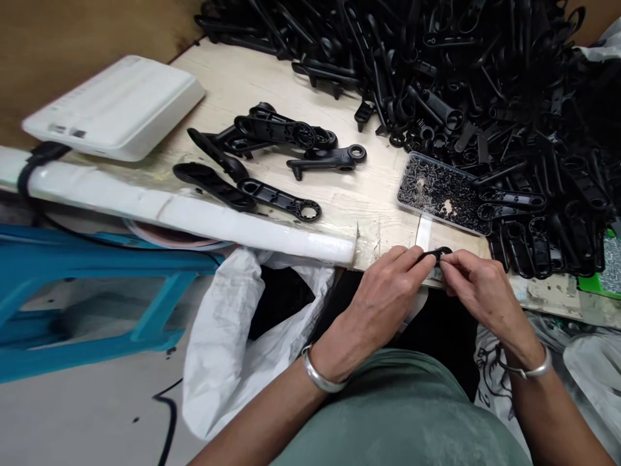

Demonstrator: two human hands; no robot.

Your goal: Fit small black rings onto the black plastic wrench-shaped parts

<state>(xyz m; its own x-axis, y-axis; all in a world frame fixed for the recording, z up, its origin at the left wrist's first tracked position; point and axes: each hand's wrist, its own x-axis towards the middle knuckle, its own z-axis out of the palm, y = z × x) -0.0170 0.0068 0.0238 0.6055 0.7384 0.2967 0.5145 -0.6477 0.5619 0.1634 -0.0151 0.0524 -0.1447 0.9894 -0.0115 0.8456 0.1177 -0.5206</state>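
Left hand is gripping a small black part and right hand is pinching at its far end, the piece sitting between both sets of fingertips, by the desk's front edge.

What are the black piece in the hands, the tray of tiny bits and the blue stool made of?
Black piece: probably plastic, evenly dark with a rounded end; finish unclear, mostly covered.
Tray: likely clear plastic, shiny, with thin translucent walls.
Blue stool: seemingly moulded plastic, smooth, evenly coloured, with rounded edges.
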